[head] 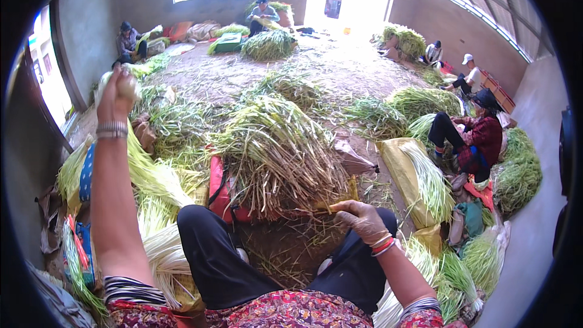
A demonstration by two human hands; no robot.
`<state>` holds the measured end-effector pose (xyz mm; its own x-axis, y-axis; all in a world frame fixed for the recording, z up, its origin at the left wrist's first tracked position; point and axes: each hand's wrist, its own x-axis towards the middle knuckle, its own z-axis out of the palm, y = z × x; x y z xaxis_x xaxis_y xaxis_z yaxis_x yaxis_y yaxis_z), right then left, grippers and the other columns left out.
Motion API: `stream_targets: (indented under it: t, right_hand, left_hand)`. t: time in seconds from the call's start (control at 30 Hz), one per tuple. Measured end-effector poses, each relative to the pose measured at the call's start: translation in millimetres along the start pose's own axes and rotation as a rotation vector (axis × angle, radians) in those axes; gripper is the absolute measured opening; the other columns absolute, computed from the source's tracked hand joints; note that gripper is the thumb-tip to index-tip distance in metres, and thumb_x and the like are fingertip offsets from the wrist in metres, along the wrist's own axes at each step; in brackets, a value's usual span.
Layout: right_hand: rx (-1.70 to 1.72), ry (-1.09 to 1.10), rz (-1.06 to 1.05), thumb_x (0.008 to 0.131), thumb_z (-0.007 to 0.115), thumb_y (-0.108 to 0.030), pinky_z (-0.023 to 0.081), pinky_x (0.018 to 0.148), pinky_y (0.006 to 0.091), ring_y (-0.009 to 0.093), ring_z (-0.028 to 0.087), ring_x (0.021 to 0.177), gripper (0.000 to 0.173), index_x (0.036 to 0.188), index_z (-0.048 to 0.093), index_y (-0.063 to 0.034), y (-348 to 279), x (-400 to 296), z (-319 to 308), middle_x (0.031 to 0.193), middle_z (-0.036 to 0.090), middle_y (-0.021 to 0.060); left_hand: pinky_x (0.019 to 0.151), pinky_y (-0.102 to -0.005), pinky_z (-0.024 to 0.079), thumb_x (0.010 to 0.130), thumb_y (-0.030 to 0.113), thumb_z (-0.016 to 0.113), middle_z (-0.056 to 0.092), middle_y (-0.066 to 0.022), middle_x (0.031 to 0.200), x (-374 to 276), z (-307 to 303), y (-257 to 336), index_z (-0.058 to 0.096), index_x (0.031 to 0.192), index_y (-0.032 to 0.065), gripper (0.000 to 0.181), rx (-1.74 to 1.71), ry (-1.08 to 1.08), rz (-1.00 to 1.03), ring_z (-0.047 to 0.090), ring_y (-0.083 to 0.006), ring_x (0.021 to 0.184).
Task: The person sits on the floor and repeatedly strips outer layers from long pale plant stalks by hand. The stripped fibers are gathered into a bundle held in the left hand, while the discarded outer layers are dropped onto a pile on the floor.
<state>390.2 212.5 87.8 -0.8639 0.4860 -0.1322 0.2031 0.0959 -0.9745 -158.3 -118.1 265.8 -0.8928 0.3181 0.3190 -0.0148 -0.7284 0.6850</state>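
Note:
My left hand is raised at the upper left, blurred, with its fingers closed round the pale stem end of a bunch of long leafy stalks. The pale yellow-green leaves of this bunch trail down behind my forearm. In a thin, translucent glove, my right hand is over my right knee, fingers bent. Its fingertips are by the cut stem ends of a large heap of green stalks; whether they pinch a stalk I cannot tell. The heap lies before my knees, partly on a red cloth or bag.
Sorted pale stalks lie beside my left leg. To the right, more pale stalks rest on a yellow woven sack. A co-worker sits beyond it; several others sit farther back. Leaf litter and more heaps cover the floor.

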Motion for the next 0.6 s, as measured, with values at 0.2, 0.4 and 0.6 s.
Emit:
stream_targets:
  t: [0.2, 0.4, 0.6]
  right_hand:
    - [0.025, -0.271, -0.190, 0.099, 0.067, -0.018, 0.053, 0.077, 0.0239, 0.007, 0.064, 0.083, 0.029, 0.124, 0.068, -0.0037, -15, -6, 68, 0.097, 0.071, 0.0014]
    - [0.215, -0.531, -0.436, 0.091, 0.077, -0.013, 0.054, 0.080, 0.0253, 0.008, 0.064, 0.085, 0.038, 0.127, 0.067, -0.0050, -53, -55, 111, 0.100, 0.072, 0.0035]
    - [-0.105, -0.022, -1.117, 0.076, 0.087, -0.022, 0.049, 0.096, 0.0452, 0.034, 0.061, 0.115, 0.076, 0.143, 0.053, -0.0088, -75, -62, 98, 0.128, 0.062, 0.0153]
  left_hand:
    - [0.062, -0.0323, 0.056, 0.090, 0.027, 0.073, 0.068, -0.0067, 0.079, -88, 272, -12, 0.068, 0.090, 0.0053, 0.023, 0.452, -0.613, -0.079, 0.066, -0.0174, 0.069]
    - [0.060, -0.0304, 0.057, 0.077, 0.030, 0.083, 0.073, -0.0099, 0.070, -233, 311, -161, 0.074, 0.081, 0.0008, 0.031, 1.305, -1.382, -0.325, 0.069, -0.0170, 0.059]
    - [0.055, -0.0292, 0.055, 0.087, 0.016, 0.072, 0.072, -0.0086, 0.089, -265, 195, -173, 0.069, 0.104, 0.0023, 0.022, 1.206, -1.720, -1.082, 0.066, -0.0109, 0.064]
